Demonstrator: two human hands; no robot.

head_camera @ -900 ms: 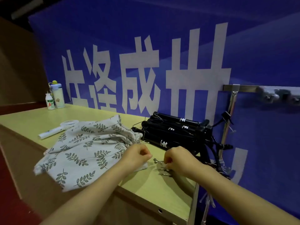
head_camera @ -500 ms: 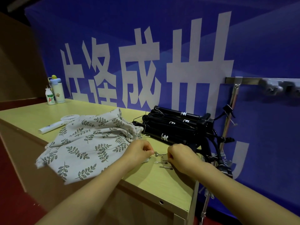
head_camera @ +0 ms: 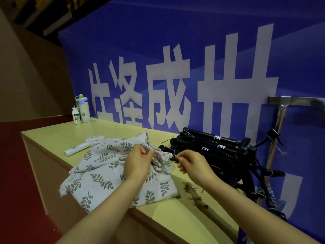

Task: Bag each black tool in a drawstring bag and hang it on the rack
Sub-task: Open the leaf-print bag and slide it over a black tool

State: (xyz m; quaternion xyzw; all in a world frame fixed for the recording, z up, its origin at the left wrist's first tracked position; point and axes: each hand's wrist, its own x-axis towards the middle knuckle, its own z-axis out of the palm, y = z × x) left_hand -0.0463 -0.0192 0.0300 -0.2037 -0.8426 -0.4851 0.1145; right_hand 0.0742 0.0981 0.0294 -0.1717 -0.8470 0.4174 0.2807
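leaf-printed cloth of the drawstring bag [head_camera: 109, 175] is spread on the pale bench [head_camera: 175, 219], its gathered mouth pinched by the left hand [head_camera: 137, 162]. a thin metal pin [head_camera: 175, 156] is pinched between the fingertips of the right hand [head_camera: 193, 166]. black tools [head_camera: 207, 148] are stacked just beyond, beside the rack [head_camera: 279, 124].

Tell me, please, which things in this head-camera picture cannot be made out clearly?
- Thin metal piece pinched by the right hand: too small to identify.
- Bag mouth of the leaf-print bag: bunched and partly covered by the left hand; contents hidden.
- Small metal pieces on the table: blurred, in shadow.
- Rack bar: cut off by the right edge.
- Black tools: stacked and dark, count unclear.
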